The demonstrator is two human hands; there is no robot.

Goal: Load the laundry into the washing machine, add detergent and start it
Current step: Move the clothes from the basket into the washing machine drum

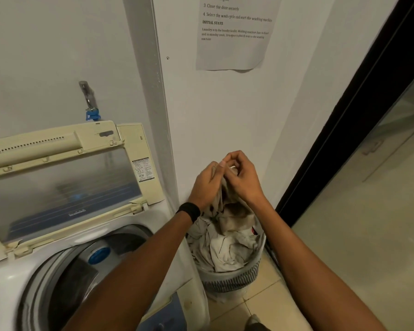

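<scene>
Hands together above grey slatted plastic laundry basket point(230, 280), both holding top of crumpled beige cloth point(234, 218). Left hand point(204, 185), black wristband point(189, 211) at wrist, fingers curled round fabric; right hand point(242, 177) pinches same bunch from other side. Cloth's lower part hangs into basket, atop heaped pale laundry. Basket on tiled floor, just beside white top-loading washing machine point(14, 283); cream lid point(65, 180) raised, drum point(81, 278) exposed.

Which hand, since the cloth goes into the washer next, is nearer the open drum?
Left. The left hand grips the cloth above the basket, toward the drum; the right hand pinches the same cloth, farther right.
</scene>
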